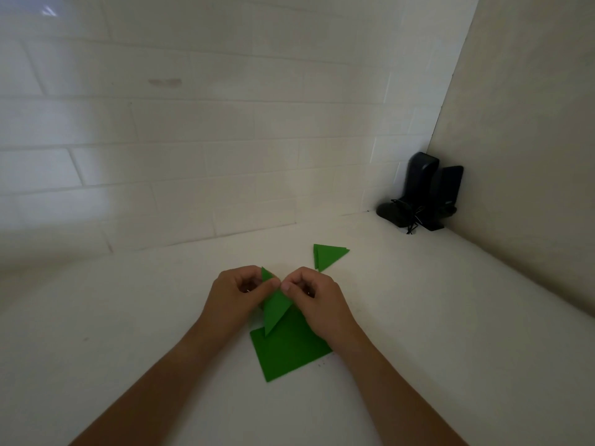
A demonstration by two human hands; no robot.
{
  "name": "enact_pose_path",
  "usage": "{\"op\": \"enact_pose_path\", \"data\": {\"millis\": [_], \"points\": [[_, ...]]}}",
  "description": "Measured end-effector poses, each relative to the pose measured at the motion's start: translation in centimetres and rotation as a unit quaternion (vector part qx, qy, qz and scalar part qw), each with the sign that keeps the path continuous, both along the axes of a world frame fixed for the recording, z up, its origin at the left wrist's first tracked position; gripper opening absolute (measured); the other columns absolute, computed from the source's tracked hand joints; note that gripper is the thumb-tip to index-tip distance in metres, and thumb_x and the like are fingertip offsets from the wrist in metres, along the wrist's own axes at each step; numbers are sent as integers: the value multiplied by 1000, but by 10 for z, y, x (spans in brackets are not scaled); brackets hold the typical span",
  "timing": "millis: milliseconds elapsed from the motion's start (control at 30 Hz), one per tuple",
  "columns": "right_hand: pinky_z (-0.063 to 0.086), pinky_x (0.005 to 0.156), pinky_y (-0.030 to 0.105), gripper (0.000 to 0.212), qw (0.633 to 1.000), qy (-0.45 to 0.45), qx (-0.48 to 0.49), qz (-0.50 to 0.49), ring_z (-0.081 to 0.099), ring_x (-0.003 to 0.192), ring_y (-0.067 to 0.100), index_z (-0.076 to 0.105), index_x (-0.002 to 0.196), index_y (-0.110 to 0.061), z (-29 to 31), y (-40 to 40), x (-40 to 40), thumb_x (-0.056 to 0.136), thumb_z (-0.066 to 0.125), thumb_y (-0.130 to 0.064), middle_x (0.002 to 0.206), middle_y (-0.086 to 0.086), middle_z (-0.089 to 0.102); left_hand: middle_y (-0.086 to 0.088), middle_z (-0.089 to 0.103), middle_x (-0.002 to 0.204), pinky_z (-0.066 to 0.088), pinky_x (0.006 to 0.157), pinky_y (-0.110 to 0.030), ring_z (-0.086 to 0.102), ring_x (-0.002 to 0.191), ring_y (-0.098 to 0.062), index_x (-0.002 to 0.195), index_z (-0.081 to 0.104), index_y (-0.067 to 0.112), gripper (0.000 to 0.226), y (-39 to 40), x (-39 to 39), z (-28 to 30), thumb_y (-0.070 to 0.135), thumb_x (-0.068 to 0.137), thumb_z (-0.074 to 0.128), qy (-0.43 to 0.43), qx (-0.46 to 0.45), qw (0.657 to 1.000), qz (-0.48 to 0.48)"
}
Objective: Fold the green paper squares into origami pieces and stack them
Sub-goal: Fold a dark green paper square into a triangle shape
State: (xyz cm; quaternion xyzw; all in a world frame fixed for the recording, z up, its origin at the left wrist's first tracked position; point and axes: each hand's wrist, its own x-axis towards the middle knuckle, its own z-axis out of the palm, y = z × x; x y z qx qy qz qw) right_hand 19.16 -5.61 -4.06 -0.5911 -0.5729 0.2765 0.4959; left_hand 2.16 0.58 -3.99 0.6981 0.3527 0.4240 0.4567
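A green paper piece (pixel 276 309), folded into a narrow triangle, is held upright above the white table. My left hand (pixel 236 292) pinches its upper left edge and my right hand (pixel 314 297) pinches its upper right edge, thumbs meeting at the top. Under my hands lies a pile of flat green paper squares (pixel 286 352). Farther back to the right, a small stack of folded green triangles (pixel 328 255) lies on the table.
The white table (pixel 434 317) sits in a corner, with a white tiled wall behind and a plain wall on the right. Two black speakers with tangled cables (pixel 425 194) stand in the far right corner.
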Motion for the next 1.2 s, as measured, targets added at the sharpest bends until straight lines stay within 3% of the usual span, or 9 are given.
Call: {"op": "enact_pose_path", "data": {"millis": [167,367,567,667,767,833,1200], "points": [[45,68,16,13,1000,12,-5,-8,59,71,2,71,87,-23,-1,2,0,99,68,-24,75,-11,66,-16,72,76,56,73,-50,68,78,-43,79,74,5,23,6,-4,-1,25,90,76,-18,25,999,33],[45,66,16,16,1000,-8,-7,-6,57,70,4,68,84,-25,-2,1,1,100,66,-22,73,-10,64,-11,74,75,55,72,-37,70,78,-40,78,76,7,16,5,-2,0,15,92,75,-14,22,999,34],[47,69,15,10,1000,-9,2,14,61,75,-1,70,91,-17,1,-1,-2,100,68,-22,83,-7,70,-14,75,79,57,76,-47,70,81,-42,82,78,9,13,1,-1,2,17,92,76,-20,-4,1000,3],[46,68,14,12,1000,-21,16,12,61,75,1,70,90,-16,0,-1,-2,100,67,-21,82,-5,69,-13,76,79,56,74,-40,72,80,-39,82,79,9,13,-2,1,2,16,92,75,-21,-21,1000,0],[45,68,13,12,1000,-21,17,7,60,75,0,69,90,-16,-1,0,-1,101,66,-19,82,-7,68,-4,75,74,52,67,-21,69,69,-15,85,80,11,11,-3,0,6,14,93,74,-34,-19,999,19],[45,68,13,12,1000,-18,11,5,60,75,-1,69,89,-17,-1,1,-1,100,66,-18,82,-7,68,-1,75,72,49,62,-14,66,65,-8,86,80,12,9,-3,-1,10,13,92,74,-46,-18,998,36],[46,67,14,12,1000,10,9,20,62,71,-1,73,89,-16,0,-1,-2,98,71,-24,78,-8,70,-11,74,72,48,59,-14,65,63,-11,83,79,8,4,-4,-1,12,9,87,78,-32,-27,999,32]]}}
